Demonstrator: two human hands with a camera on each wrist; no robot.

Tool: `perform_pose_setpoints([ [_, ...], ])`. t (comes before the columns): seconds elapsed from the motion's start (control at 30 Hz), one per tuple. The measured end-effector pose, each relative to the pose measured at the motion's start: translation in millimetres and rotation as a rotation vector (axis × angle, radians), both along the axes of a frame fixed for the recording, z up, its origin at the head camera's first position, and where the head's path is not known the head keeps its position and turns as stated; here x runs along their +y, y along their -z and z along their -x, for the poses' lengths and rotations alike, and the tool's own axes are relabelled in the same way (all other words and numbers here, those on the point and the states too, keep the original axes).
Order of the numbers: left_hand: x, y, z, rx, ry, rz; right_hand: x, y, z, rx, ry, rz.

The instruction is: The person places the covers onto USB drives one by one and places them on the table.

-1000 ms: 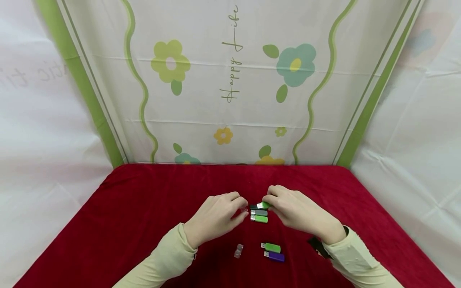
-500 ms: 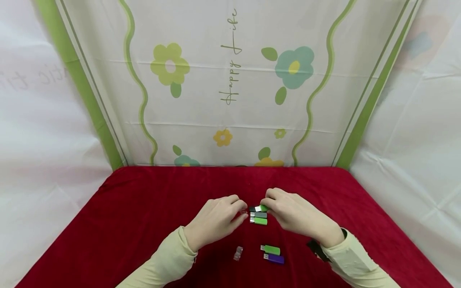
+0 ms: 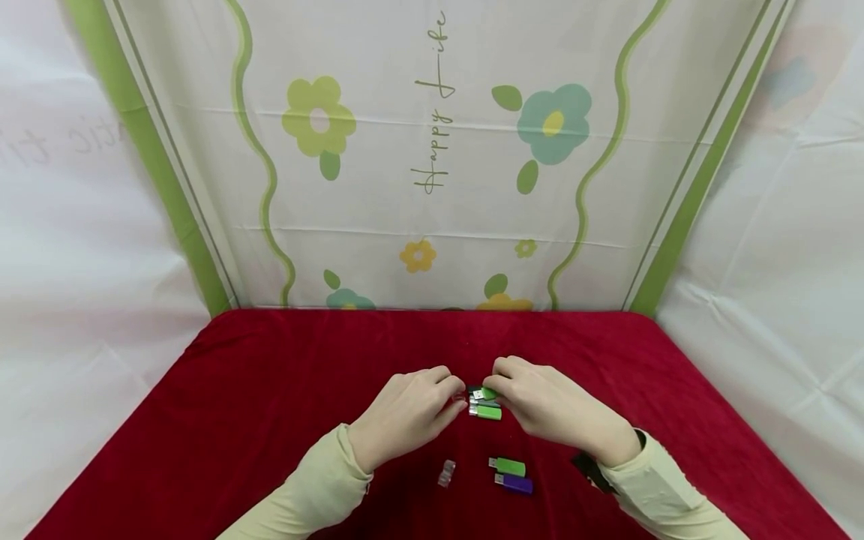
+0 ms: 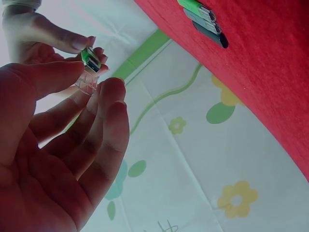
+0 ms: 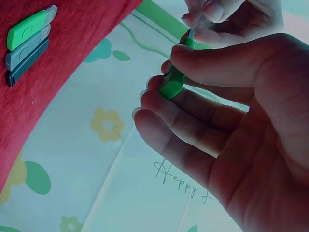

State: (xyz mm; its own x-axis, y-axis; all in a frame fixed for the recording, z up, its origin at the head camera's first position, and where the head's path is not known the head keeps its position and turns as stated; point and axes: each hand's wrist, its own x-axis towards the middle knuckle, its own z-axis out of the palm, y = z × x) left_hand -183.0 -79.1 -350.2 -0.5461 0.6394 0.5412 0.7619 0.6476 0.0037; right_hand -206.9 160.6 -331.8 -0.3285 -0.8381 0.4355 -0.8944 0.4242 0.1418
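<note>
Right hand (image 3: 556,401): a bright-green oblong plastic USB stick (image 5: 174,87) is pinched between thumb and fingers; it seems to be gripped by its body so that the metal connector (image 3: 479,394) is left bare.
Left hand (image 3: 408,411): a small clear plastic cap (image 4: 87,83) is held by thumb and fingertips, probably far back so that its mouth is kept unblocked.
Gap: the hands are kept near each other but apart, fingertips facing; whether connector and cap touch cannot be told, as the cap is see-through and partly hidden.
Pose: both forearms are angled inward from the near side, and the backs of the hands are turned up to the head camera.
Far row: below the held stick, a lime-green plastic stick (image 5: 26,32), a slate-grey plastic stick (image 5: 24,52) and a black slim stick (image 5: 28,65) are laid side by side on the red cloth-covered desk (image 3: 324,352), perhaps for neatness.
Near group: a grass-green plastic stick (image 3: 509,467) and a purple plastic stick (image 3: 516,484) are laid with bare connectors pointing left; clear plastic pieces (image 3: 446,473), likely caps, are set leftward, presumably within the left hand's reach.
</note>
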Motion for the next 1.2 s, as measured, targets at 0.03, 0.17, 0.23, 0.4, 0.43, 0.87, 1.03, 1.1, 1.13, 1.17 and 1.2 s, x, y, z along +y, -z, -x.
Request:
perform_pose_setpoints([
  [0.03, -0.2, 0.1, 0.0, 0.002, 0.002, -0.003, -0.4, -0.2, -0.3, -0.002, -0.004, -0.001],
  [0.17, -1.1, 0.0, -0.1, 0.013, 0.008, -0.009, -2.2, -1.4, -2.0, -0.005, -0.018, 0.006],
  [0.23, -1.6, -0.2, -0.1, 0.017, 0.008, -0.008, -2.7, -2.1, -2.8, -0.005, -0.025, 0.010],
  [0.4, -1.5, -0.3, 0.3, 0.018, 0.007, -0.004, -3.1, -4.7, -3.5, -0.001, -0.028, 0.020],
  [0.43, -1.4, -0.3, 0.3, 0.018, 0.008, -0.004, -3.1, -5.1, -3.6, -0.001, -0.028, 0.021],
  [0.87, 1.7, -1.0, -1.5, 0.020, 0.016, -0.016, -1.5, -1.5, -3.7, -0.039, -0.045, 0.029],
  [1.03, 1.8, -0.3, -1.6, 0.023, 0.022, -0.016, -2.1, -0.5, -4.3, -0.048, -0.051, 0.039],
  [1.1, 1.9, -0.3, -1.6, 0.022, 0.022, -0.015, -2.2, -0.7, -4.5, -0.050, -0.053, 0.040],
  [1.13, 2.0, -0.3, -1.6, 0.022, 0.022, -0.015, -2.2, -0.8, -4.5, -0.050, -0.054, 0.041],
  [1.17, 2.0, -0.2, -1.7, 0.022, 0.022, -0.014, -2.2, -0.8, -4.6, -0.052, -0.057, 0.042],
  [1.2, 2.0, -0.3, -1.8, 0.022, 0.021, -0.014, -2.2, -0.9, -4.6, -0.051, -0.060, 0.043],
])
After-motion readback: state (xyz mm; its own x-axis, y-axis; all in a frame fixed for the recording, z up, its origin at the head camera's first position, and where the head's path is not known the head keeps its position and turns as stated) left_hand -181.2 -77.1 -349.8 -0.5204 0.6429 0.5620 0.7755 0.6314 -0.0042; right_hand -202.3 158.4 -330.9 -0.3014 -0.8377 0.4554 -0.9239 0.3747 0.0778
